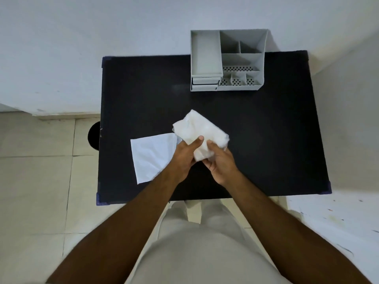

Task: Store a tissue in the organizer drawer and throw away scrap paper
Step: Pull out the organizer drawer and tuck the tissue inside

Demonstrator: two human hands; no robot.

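A folded white tissue [200, 130] is held above the middle of the black table [266, 140]. My left hand [185, 155] grips its near edge with the thumb on top. My right hand [220, 162] holds the same edge from the right. A flat white sheet of paper [152, 157] lies on the table just left of my hands, partly under my left wrist. The grey desk organizer [226, 60] stands at the table's far edge, with two small drawers [205, 83] shut at its front left.
A dark round bin [94, 135] shows on the tiled floor beside the table's left edge, mostly hidden by the table. White walls close in behind and to the right. My light trousers fill the bottom of the view.
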